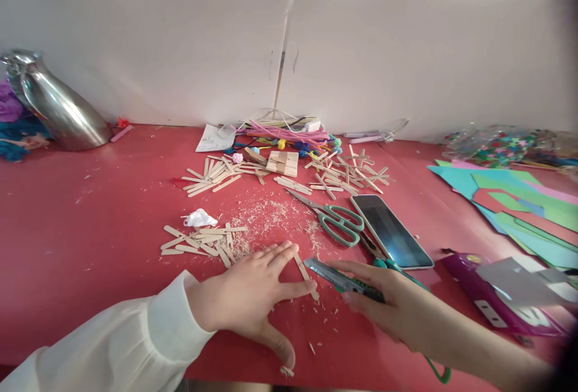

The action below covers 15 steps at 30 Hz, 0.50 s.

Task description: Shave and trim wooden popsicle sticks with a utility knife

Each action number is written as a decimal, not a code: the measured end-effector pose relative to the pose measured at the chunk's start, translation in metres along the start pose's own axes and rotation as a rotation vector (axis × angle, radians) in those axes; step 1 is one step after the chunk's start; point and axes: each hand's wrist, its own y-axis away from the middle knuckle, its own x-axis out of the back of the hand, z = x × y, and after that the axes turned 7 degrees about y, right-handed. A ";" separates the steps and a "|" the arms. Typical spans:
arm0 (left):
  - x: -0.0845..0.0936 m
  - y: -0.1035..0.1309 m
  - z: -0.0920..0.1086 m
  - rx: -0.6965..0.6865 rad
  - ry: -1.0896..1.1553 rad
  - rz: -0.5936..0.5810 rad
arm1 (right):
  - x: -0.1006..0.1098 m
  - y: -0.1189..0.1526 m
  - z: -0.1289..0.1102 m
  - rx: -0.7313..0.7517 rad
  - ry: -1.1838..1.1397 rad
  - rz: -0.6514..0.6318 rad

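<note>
My left hand, coming from a white sleeve, lies spread on the table with its thumb stretched out. Two of its fingertips touch a wooden craft stick and press it against the surface. In my right hand is a utility knife with its blade out, pointing left towards the stick, just beside it. Pale wood shavings are scattered beyond the hands, with a few crumbs by the left thumb. A loose pile of craft sticks lies left of the left hand, next to a crumpled white wad.
Green-handled scissors and a phone lie past my right hand. More craft sticks and pink pipe cleaners sit farther back on the red table. A steel jug stands left; coloured paper lies right.
</note>
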 end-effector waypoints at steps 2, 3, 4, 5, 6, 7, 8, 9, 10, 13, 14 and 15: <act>-0.001 0.000 -0.001 -0.001 -0.001 0.007 | -0.001 0.005 -0.005 0.124 0.173 0.101; -0.001 0.000 -0.001 -0.003 -0.001 0.010 | 0.000 0.006 -0.007 0.179 0.227 0.133; -0.002 0.000 -0.002 -0.006 -0.001 0.013 | 0.000 0.008 -0.010 0.221 0.266 0.153; -0.003 0.000 -0.002 -0.008 -0.001 0.015 | 0.001 0.008 -0.011 0.248 0.293 0.160; -0.003 0.000 -0.002 -0.011 -0.002 0.018 | 0.001 0.008 -0.013 0.265 0.312 0.166; -0.003 0.000 -0.002 -0.014 -0.003 0.021 | 0.002 0.008 -0.013 0.276 0.327 0.176; -0.003 0.000 -0.002 -0.017 -0.005 0.024 | 0.002 0.007 -0.014 0.282 0.343 0.182; -0.003 0.000 -0.002 -0.019 -0.008 0.026 | 0.002 0.006 -0.013 0.285 0.363 0.186; -0.003 0.000 -0.002 -0.020 -0.012 0.028 | 0.002 0.005 -0.013 0.286 0.388 0.182; -0.003 0.000 -0.002 -0.015 -0.020 0.028 | 0.000 0.003 -0.010 0.324 0.513 0.195; -0.003 0.000 -0.002 -0.012 -0.022 0.028 | 0.000 0.003 -0.009 0.351 0.581 0.233; -0.004 0.000 -0.002 -0.011 -0.025 0.027 | 0.001 0.004 -0.009 0.379 0.660 0.290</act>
